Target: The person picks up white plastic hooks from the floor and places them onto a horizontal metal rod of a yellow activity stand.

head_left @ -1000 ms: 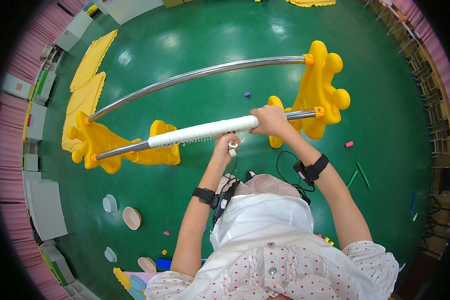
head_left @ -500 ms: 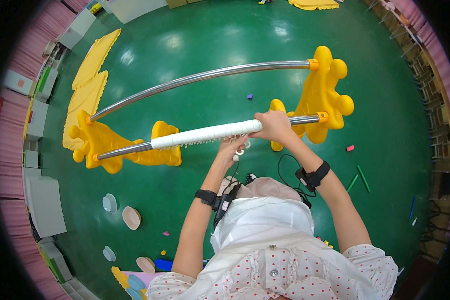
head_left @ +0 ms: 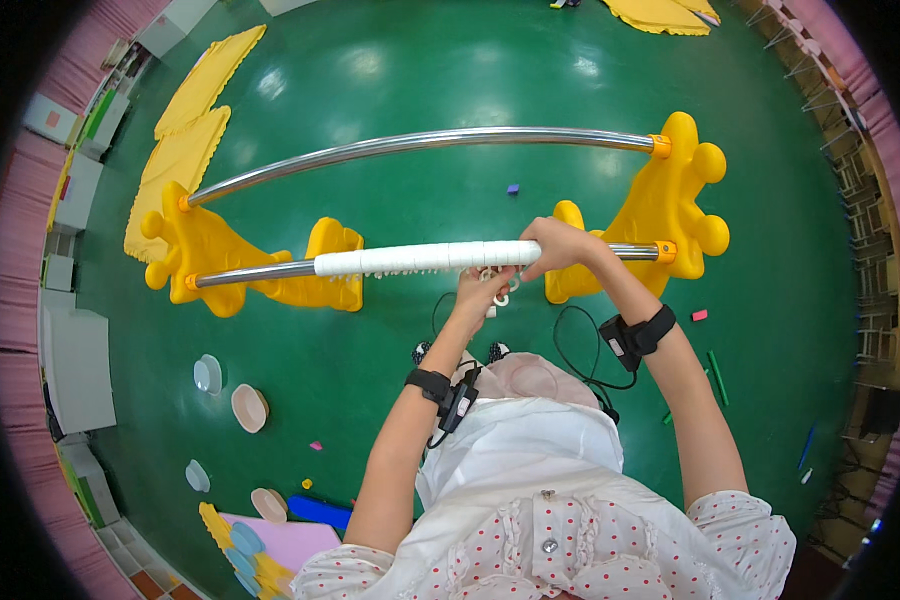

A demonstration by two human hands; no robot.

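Note:
A row of white plastic rings (head_left: 420,257) sits packed side by side around the lower metal bar (head_left: 268,272), with small loops hanging beneath. My right hand (head_left: 565,245) is closed over the right end of this row, its fingers bent down around the end ring and the bar. Just under the bar, my left hand (head_left: 477,293) grips a few loose white rings (head_left: 501,299); some dangle between its fingers. Both hands nearly touch, and my fingers partly hide the rings there. Yellow animal-shaped stands (head_left: 660,205) support the bar at both ends.
A second metal bar (head_left: 420,141) curves across beyond the first. Yellow mats (head_left: 185,165) lie at the far left. Pale bowls (head_left: 250,408), a blue piece (head_left: 320,512) and green sticks (head_left: 717,378) are on the green floor. Chairs line the right wall.
My view has shifted slightly, so the stands and bars sit differently in the picture. Both hands stay at the right end of the row, and my left hand has come closer to the right.

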